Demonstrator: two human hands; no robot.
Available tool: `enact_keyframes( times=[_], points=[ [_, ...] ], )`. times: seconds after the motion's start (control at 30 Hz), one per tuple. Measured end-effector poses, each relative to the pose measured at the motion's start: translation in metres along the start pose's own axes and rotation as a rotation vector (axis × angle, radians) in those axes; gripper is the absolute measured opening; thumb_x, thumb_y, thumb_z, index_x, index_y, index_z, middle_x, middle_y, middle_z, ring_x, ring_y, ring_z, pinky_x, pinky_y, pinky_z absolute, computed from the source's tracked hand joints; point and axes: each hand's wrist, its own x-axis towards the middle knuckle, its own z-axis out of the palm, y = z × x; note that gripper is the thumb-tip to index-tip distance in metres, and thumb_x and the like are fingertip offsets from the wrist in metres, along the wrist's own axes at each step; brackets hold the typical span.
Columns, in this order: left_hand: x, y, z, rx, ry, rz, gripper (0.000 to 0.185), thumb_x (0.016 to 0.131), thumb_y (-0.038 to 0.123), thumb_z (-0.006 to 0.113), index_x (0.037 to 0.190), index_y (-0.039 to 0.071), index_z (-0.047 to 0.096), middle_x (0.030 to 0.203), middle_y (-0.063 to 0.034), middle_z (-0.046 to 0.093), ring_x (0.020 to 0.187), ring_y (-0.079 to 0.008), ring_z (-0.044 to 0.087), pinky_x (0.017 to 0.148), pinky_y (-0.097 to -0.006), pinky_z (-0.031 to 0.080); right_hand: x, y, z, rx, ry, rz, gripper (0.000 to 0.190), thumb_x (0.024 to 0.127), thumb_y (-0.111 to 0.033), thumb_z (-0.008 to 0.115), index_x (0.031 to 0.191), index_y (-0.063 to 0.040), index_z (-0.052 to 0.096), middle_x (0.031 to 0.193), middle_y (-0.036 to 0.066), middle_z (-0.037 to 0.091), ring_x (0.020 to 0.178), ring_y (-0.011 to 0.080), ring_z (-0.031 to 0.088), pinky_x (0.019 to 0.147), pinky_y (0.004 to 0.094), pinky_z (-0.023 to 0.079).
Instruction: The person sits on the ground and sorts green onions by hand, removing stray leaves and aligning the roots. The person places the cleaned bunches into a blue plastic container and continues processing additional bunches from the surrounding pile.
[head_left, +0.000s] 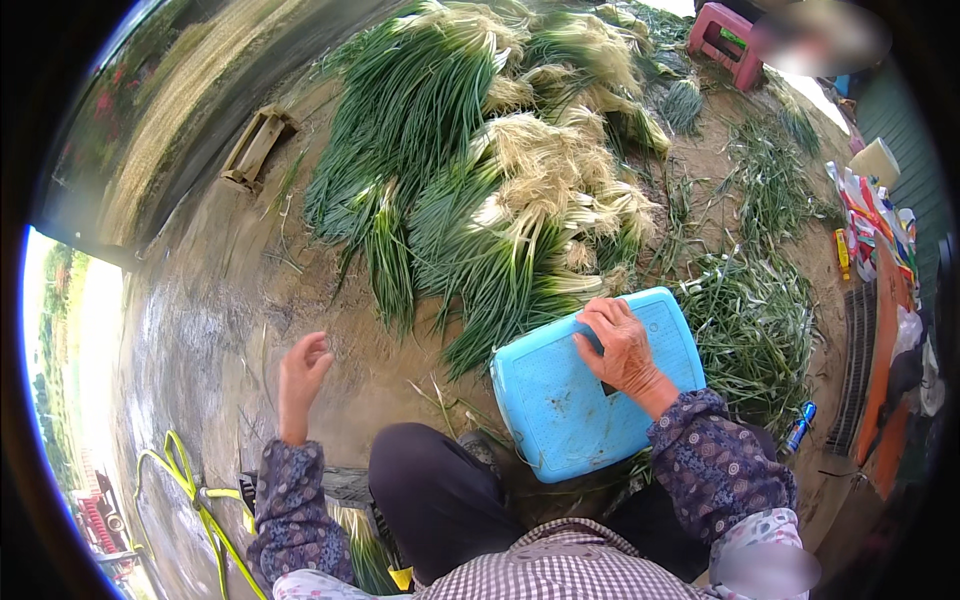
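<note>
My right hand (622, 345) grips a blue plastic stool (577, 420) by the slot in its top, thumb and fingers at the opening. The stool sits between my knees, its top flecked with dirt. Off to the left, my left hand (304, 367) is held over the floor with nothing in it, fingers curled and apart from the thumb. Just past the stool lies a big heap of green onions (450, 97), with pale roots (555, 165) and long green leaves.
Trimmed leaves (750, 330) lie to the right, beside a blue can (801, 427). A pink stool (727, 45) stands at the far right, near a blurred person. A wooden frame (259, 150) lies at far left. A yellow-green hose (180, 480) and a black crate (349, 487) are near left.
</note>
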Motion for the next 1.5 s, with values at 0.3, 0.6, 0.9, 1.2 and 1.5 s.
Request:
enact_keyframes(
  times=[0.3,0.6,0.9,1.2,1.5],
  points=[
    [0.166,0.140,0.215,-0.083,-0.286,0.419,0.043,0.084,0.013,0.069,0.125,0.004,0.059,0.083,-0.0108,0.070,0.074,-0.0175,0.067,0.071,-0.0298,0.054,0.003,-0.002,-0.004,0.020,-0.043,0.031,0.022,0.079,-0.011,0.070,0.096,0.000,0.061,0.102,0.013,0.059,0.095,0.0326,0.058,0.085,0.0417,0.050],
    [0.236,0.170,0.283,-0.258,-0.243,0.066,0.031,0.079,0.015,0.065,0.106,-0.001,0.061,0.080,-0.0144,0.066,0.047,-0.0202,0.063,0.049,-0.0331,0.050,0.002,-0.002,-0.004,0.030,-0.053,0.093,0.021,0.079,-0.011,0.069,0.096,-0.002,0.061,0.102,0.011,0.058,0.096,0.0304,0.058,0.086,0.0403,0.050],
    [0.219,0.140,0.243,-0.563,-0.370,-0.134,0.009,0.095,0.015,0.051,0.097,0.007,0.055,0.070,-0.0079,0.067,0.050,-0.0124,0.061,0.046,-0.0248,0.047,0.003,0.000,-0.003,0.043,-0.013,0.062,0.019,0.079,-0.010,0.068,0.095,-0.002,0.060,0.102,0.012,0.058,0.094,0.0308,0.057,0.085,0.0404,0.050],
    [0.152,0.069,0.170,-0.571,-0.346,-0.224,0.006,0.094,0.014,0.056,0.092,0.009,0.057,0.070,-0.0036,0.066,0.052,-0.0083,0.058,0.048,-0.0227,0.047,0.003,0.001,0.000,0.043,0.038,0.031,0.017,0.078,-0.010,0.067,0.091,-0.002,0.058,0.097,0.012,0.058,0.090,0.0313,0.057,0.083,0.0392,0.050],
    [0.150,0.091,0.165,-0.510,-0.094,-0.342,0.053,0.085,0.057,0.068,0.090,0.006,0.059,0.083,-0.0027,0.060,0.069,-0.0125,0.061,0.060,-0.0261,0.050,0.001,0.002,0.001,0.044,0.028,0.026,0.017,0.078,-0.010,0.067,0.091,-0.001,0.058,0.096,0.012,0.057,0.089,0.0319,0.057,0.082,0.0401,0.049]
  ],
)
